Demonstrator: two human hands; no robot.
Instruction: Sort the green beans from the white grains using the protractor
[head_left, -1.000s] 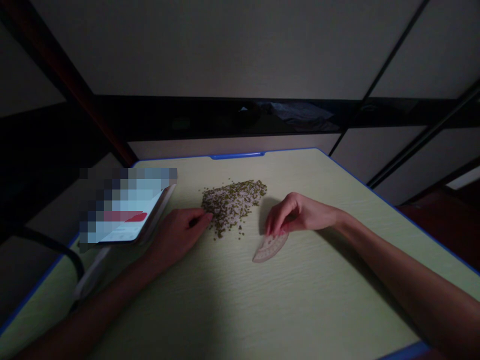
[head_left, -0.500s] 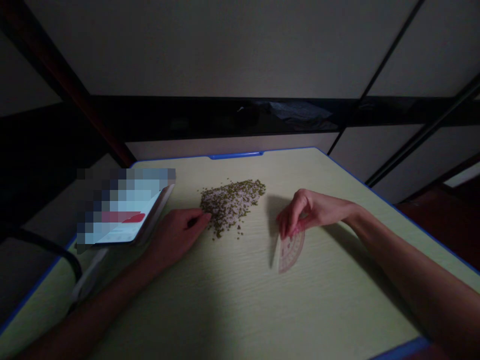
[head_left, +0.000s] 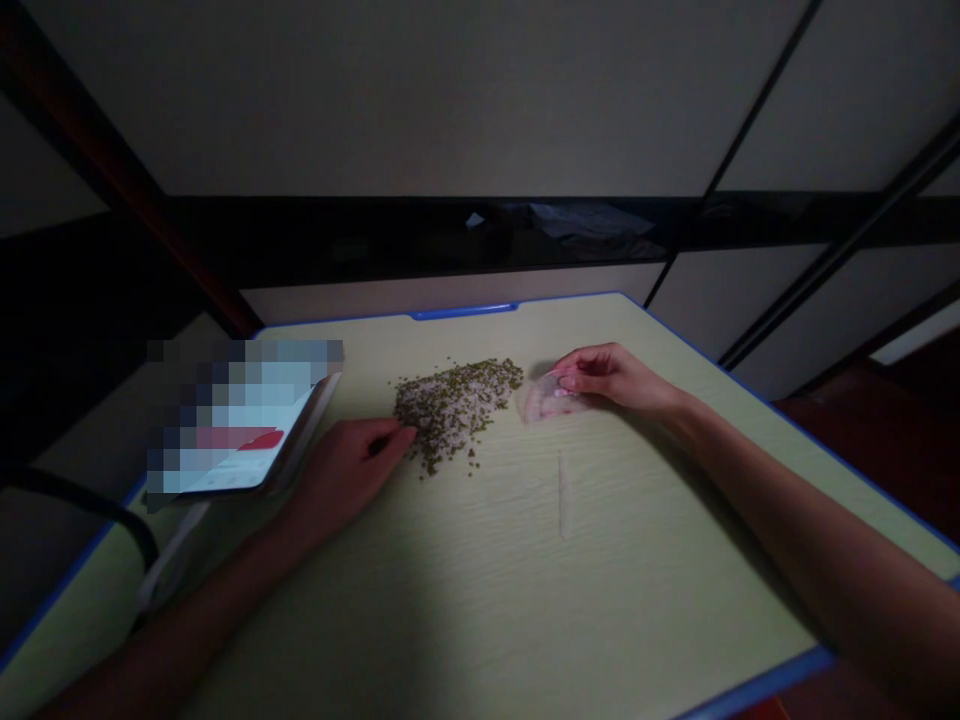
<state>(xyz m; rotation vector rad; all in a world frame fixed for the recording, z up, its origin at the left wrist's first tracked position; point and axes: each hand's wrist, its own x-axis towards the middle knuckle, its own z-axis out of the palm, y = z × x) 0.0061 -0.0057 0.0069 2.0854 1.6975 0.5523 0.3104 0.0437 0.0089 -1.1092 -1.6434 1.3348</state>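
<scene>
Protractor (head_left: 541, 402) juts from my right fingers' (head_left: 589, 383) pinch, probably edge-held to leave its face free, while my left fingers (head_left: 397, 442) curl closed beside mixed grains (head_left: 454, 398).

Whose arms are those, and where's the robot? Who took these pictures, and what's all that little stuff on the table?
There's no robot here! The arms belong to a person with bare hands. That person wears a camera on their head, looking forward and down, so every picture shows roughly what they see.

The table is pale with a blue edge. On it is a heap of tiny green and pale bits; they're too small for me to name. The left hand rests right at the heap's edge, its fingers curled. Behind that hand is a device with a lit screen, partly covered by blurry squares.

The right hand pinches a see-through, rounded piece. It might be a protractor, but it's blurry.
</scene>
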